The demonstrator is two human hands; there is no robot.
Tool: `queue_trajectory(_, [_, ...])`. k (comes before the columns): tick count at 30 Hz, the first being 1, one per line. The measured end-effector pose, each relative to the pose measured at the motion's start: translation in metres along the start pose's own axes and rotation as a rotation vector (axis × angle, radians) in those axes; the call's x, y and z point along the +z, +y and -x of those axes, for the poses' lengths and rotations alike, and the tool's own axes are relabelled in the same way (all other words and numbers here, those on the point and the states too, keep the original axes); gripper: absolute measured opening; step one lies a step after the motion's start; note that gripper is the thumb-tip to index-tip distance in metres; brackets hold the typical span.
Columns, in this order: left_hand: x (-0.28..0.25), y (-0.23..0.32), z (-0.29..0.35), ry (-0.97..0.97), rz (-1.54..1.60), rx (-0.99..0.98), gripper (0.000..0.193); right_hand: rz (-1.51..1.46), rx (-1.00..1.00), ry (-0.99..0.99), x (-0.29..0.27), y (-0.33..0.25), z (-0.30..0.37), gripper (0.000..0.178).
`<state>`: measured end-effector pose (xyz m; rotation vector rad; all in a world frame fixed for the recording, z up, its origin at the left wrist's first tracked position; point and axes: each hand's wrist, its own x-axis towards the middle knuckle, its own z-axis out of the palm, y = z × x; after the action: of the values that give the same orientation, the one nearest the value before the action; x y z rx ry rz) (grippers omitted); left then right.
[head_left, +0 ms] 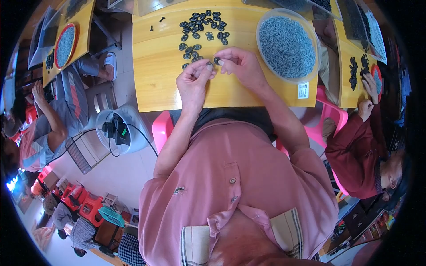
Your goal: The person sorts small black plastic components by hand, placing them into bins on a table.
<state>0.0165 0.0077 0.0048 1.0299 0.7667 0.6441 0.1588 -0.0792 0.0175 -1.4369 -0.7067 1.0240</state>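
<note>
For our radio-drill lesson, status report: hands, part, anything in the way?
Right hand pinching small black part. Left hand close by, fingertips together, hold unclear. Loose black pieces beyond the hands; nothing visibly blocking.

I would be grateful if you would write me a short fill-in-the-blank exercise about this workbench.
1. From the wearer's view, the round tub stands on the ____ side of the table.
2. The right hand holds a small round piece that is ____ in colour.
3. Two loose dark screws lie to the ____ of the scattered black pieces.
4. The wearer's shirt is ____.

Missing words: right; black; left; pink.
</note>
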Motion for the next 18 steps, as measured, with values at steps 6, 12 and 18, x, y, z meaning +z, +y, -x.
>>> queue_trajectory(6, [-0.0006, -0.0022, -0.0007, -0.019, -0.011, 0.007, 0.015, -0.003, 0.003, -0.007, -0.0005, -0.0009, 0.0007, 0.02])
queue_trajectory(12, [0.0005, -0.002, -0.0003, -0.025, -0.01, 0.021, 0.015, -0.024, -0.002, 0.005, 0.0017, 0.0018, 0.0027, 0.019])
queue_trajectory(18, [0.0012, 0.0009, -0.0001, -0.044, 0.011, -0.026, 0.015, -0.004, -0.001, 0.022, 0.0017, 0.0013, 0.0026, 0.019])
